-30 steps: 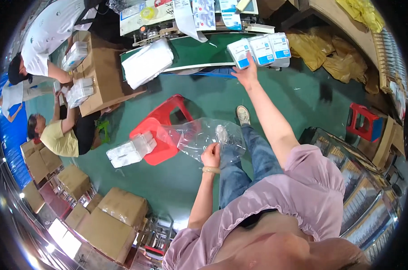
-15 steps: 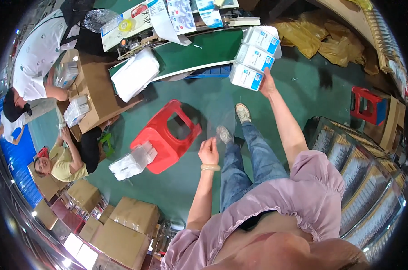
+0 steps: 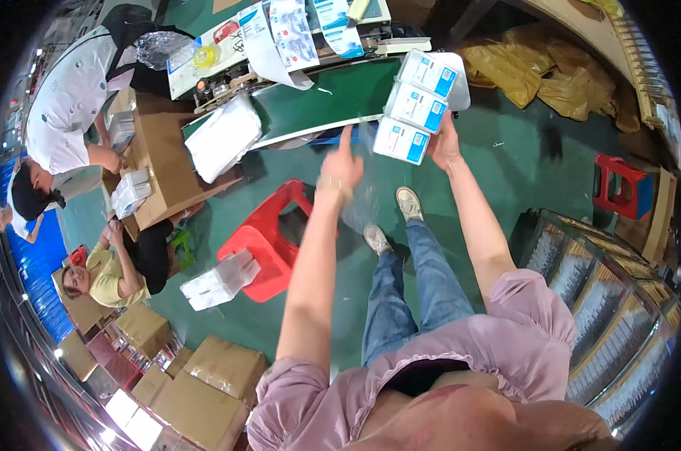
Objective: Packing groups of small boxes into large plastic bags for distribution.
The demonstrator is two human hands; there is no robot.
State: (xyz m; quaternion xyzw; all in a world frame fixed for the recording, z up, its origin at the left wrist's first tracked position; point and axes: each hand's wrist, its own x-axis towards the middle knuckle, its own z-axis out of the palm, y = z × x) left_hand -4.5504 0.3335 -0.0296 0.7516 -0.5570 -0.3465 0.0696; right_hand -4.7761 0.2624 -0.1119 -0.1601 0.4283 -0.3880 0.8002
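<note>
My right hand [image 3: 447, 144] grips a row of three white packs with blue labels [image 3: 415, 107] from its near right side, at the right end of the green conveyor belt [image 3: 325, 94]. My left hand [image 3: 342, 167] is raised left of the packs, index finger stretched forward and the other fingers curled. A thin sheet of clear plastic film [image 3: 361, 210], blurred by motion, hangs beside that hand and seems pinched in it; whether it is a bag I cannot tell. Below and left, a red plastic stool [image 3: 269, 244] bears clear-wrapped white packs [image 3: 218, 281].
A white stack of sheets or bags [image 3: 224, 137] lies on the belt's left end. Two people work by an open carton [image 3: 167, 161] at left. Closed cartons [image 3: 205, 391] stand lower left. Racks of trays [image 3: 596, 301] and another red stool [image 3: 618, 188] are at right.
My left hand has moved forward and up toward the belt, with the clear film swinging beside it. The packs in my right hand have shifted slightly left and nearer.
</note>
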